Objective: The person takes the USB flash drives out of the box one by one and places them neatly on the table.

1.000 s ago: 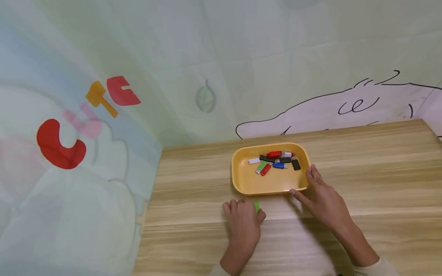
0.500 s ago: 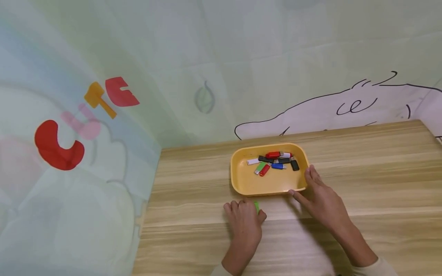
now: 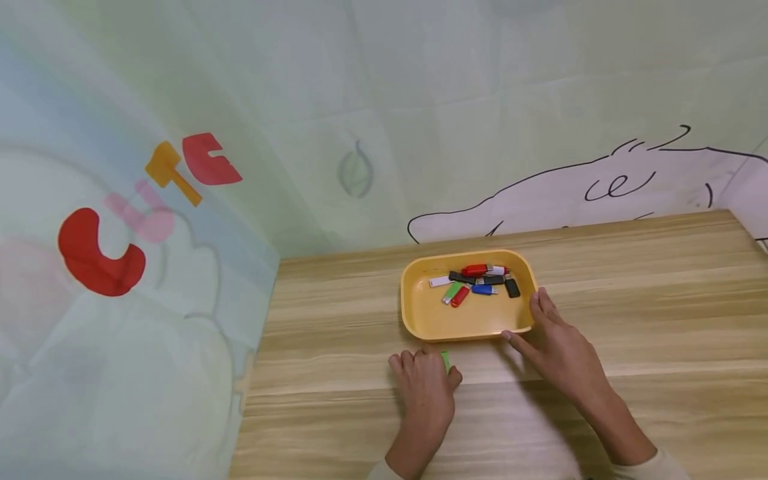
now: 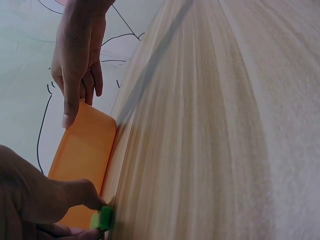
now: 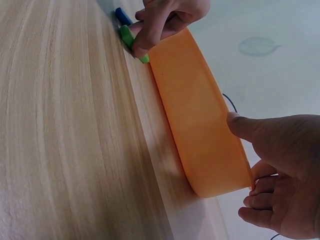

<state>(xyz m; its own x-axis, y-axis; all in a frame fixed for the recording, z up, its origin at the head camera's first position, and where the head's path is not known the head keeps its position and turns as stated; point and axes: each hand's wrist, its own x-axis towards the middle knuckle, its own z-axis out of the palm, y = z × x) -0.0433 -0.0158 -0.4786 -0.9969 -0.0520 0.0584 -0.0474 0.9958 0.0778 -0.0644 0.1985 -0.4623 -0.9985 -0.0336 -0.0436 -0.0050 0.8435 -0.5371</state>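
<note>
My left hand [image 3: 423,388] is low over the table just in front of a yellow plastic tray [image 3: 432,327]. Between its thumb and fingers it pinches a green USB stick [image 3: 445,360], partly covered by the hand in the head view. Right by those fingers a blue piece [image 5: 123,16] shows in the right wrist view; the head view hides it behind the hand. My right hand [image 3: 567,350] holds the tray's near right corner, thumb at the front rim and fingers along the right end. Inside lie several USB sticks, among them a blue one [image 3: 484,289] and a red one [image 3: 461,296].
The tray stands on a wood-grain table [image 3: 648,300]. A printed cloth backdrop [image 3: 336,100] rises along the table's back edge and left side. The sticks in the tray gather towards its back, some overlapping.
The whole head view shifts very slightly. Both hands, the green stick and the tray keep their places.
</note>
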